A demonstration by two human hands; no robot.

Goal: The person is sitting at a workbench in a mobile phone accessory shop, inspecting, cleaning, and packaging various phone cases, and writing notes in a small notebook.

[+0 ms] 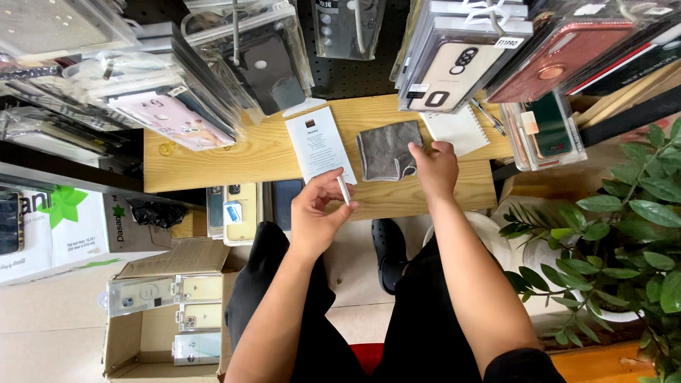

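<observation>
A light wooden tabletop (pixel 213 159) spans the middle, backed by a black pegboard wall (pixel 355 78) hung with clear-packed phone cases (pixel 454 64). Pale tiled floor (pixel 50 319) lies below, bearing an open cardboard box (pixel 135 347); a green leafy potted plant (pixel 631 227) stands far right.
</observation>
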